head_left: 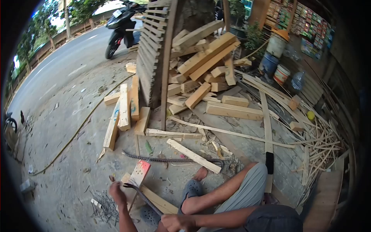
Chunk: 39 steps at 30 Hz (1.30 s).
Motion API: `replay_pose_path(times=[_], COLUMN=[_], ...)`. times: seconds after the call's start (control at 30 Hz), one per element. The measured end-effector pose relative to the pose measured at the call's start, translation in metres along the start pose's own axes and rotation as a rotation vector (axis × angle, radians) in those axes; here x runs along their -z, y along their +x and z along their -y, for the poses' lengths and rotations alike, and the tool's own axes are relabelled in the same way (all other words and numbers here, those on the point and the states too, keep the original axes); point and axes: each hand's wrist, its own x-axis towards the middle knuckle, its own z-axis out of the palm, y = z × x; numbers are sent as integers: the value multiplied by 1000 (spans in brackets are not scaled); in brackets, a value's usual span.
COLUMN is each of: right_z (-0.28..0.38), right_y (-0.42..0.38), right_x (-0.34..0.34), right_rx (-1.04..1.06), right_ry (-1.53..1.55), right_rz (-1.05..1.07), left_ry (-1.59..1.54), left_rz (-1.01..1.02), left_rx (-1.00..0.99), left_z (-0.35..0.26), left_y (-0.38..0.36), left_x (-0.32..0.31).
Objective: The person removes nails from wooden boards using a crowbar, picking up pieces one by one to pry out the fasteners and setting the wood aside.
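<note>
My right hand (178, 222) is wrapped around a dark pry bar (148, 201). The bar's forked claw lies over a wooden block with a red-painted end (140, 170), which has several small dark holes or nails in its face. My left hand (117, 194) is held just left of the block, its fingers curled; what they hold, if anything, is too small to make out. Below it, a heap of loose nails (106, 207) lies on the concrete. A pale plank (160, 201) runs beneath the bar toward my grey clogs (192, 189).
A ribbed steel rod (166, 159) and a loose wood strip (193, 155) lie ahead of my feet. Cut beams (208, 54) are piled beyond, beside a slatted panel (150, 58). Thin sticks (317, 145) lie at right; a motorbike (119, 29) stands by the road.
</note>
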Motion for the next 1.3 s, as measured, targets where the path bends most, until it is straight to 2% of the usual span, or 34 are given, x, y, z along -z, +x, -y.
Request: replay_pose_path(times=[0.1,0.13,0.17,0.2,0.23,0.27,0.3,0.37,0.4,0.43,0.5,0.57,0.6,0.63,0.7,0.8,0.83,0.9,0.97,1.0,1.03,1.07,1.1,1.17,1.2,1.23,1.3], right_z=[-2,-16,-32,-43,-52,-61,-68,-85,-94,-118,-144,-137,-143,-143,-133,-112,-116,-122,-130,-115,-130,-136,-143,-153,-163,-174,-189], right_y=[12,8,6,-3,-15,-28,-45,-80,-104,-144,-190,-221,-227,-227,-234,-198,-189,-181,-163,-143,-147,-142,-139,-134,-131,-130,-138], right_x=[54,75,103,133,163,192,212,240,244,244,243,247,242,232,223,206,189,158,113,104,80,56,37,-8,-15,-7,9], right_rx=[-256,-307,-185,-209,-246,-269,-311,-317,-321,-321,-306,-815,-1211,-1395,-1424,-1717,-1752,-1606,-1480,-1352,-1177,-1171,-1172,-1235,-1270,-1332,-1457], right_ry=[206,264,231,175,253,332,553,756,777,785,855,708,494,382,541,450,368,550,-44,-223,-353,-418,-497,-654,-746,-557,-160], right_rz=[-330,-478,-583,-682,-823,-969,-1148,-1489,-1624,-1722,-2161,-2237,-2183,-2040,-1925,-1650,-1473,-1063,-690,-486,-333,-220,-130,-9,32,4,-49], left_ry=[452,609,765,533,300,384,468,362,238,324,490,377,322,304,356,433,456,569,610,573,528,471,479,234,151,67,44], left_rz=[-44,-62,-87,200,488,606,728,782,801,782,718,731,730,722,713,648,637,586,545,506,455,449,405,420,327,237,167], left_rx=[288,296,302,210,115,127,152,275,386,473,369,457,509,586,612,646,646,659,718,720,692,703,662,729,707,686,587], left_z=[33,40,44,38,32,-19,-68,-86,-74,-103,-124,-104,-93,-105,-132,-137,-135,-143,-171,-179,-187,-189,-205,-220,-232,-236,-204], left_y=[1,-8,-15,-17,-18,-18,-23,-28,-35,-31,-32,-34,-38,-34,-30,-34,-35,-36,-26,-22,-18,-11,-2,28,46,63,94], left_x=[40,37,31,33,30,26,23,3,-17,-20,-32,-53,-58,-55,-52,-64,-68,-71,-67,-66,-63,-61,-57,-49,-40,-32,-24])
